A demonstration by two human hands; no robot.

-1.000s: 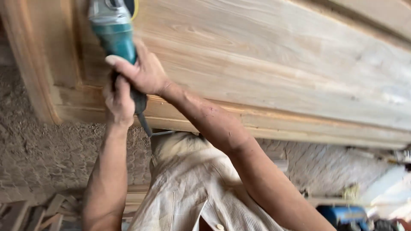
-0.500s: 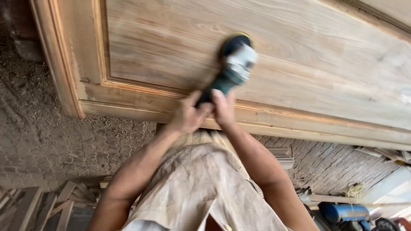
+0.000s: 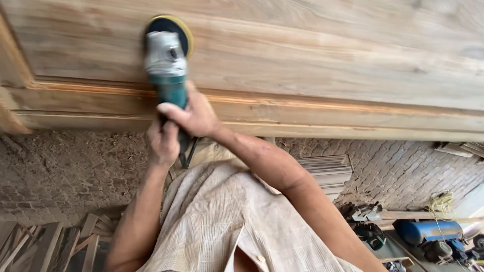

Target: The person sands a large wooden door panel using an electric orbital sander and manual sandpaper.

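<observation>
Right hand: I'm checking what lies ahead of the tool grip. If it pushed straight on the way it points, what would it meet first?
Likely the wooden door panel: the right hand points along the green sander, whose disc already seems to rest on it.

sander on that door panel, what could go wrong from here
1. The sanding disc sits close to the raised moulding; drifting down could gouge its edge.
2. The cord hangs by the person's shirt and could snag.
3. Both the left hand and right hand grip the angle sander at its tail, so a kick might twist it.
</observation>
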